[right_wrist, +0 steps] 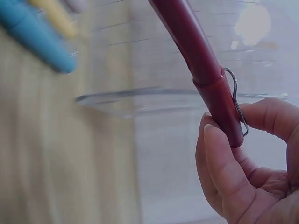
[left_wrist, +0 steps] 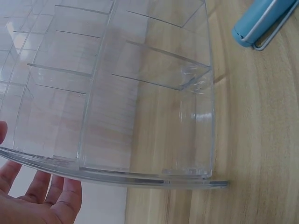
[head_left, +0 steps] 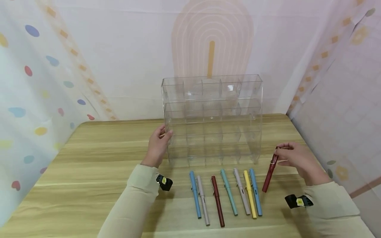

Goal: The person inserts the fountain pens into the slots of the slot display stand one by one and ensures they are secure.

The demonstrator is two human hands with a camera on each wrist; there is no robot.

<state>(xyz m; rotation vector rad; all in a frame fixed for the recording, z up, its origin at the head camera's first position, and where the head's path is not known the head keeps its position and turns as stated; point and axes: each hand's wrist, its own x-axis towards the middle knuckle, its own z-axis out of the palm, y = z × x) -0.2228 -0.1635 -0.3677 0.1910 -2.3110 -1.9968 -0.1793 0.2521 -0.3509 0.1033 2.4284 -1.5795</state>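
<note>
Tabletop (head_left: 104,158) beneath, right hand (head_left: 294,157) pinches red pen (head_left: 269,176), wrist label (head_left: 299,202) yellow.

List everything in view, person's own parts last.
Patterned cloth backdrop: count unclear, pale, back and sides
Wood-grain tabletop: 1, brown, foreground
Tiered clear plastic rack: 1, colourless, centre
Slim blue pens: 2, blue, row's ends
Slim grey pens: 2, grey, second, fifth from left
Slim red pen: 1, dark red, third
Slim teal pen: 1, teal, fourth
Slim yellow pen: 1, yellow, sixth
Held red pen: 1, dark red, rightmost
Black wrist cameras: 2, black, wrists
Cream sleeves: 2, cream, forearms
Left hand: 1, bare, gripping rack's side
Right hand: 1, bare, pinching held pen
</note>
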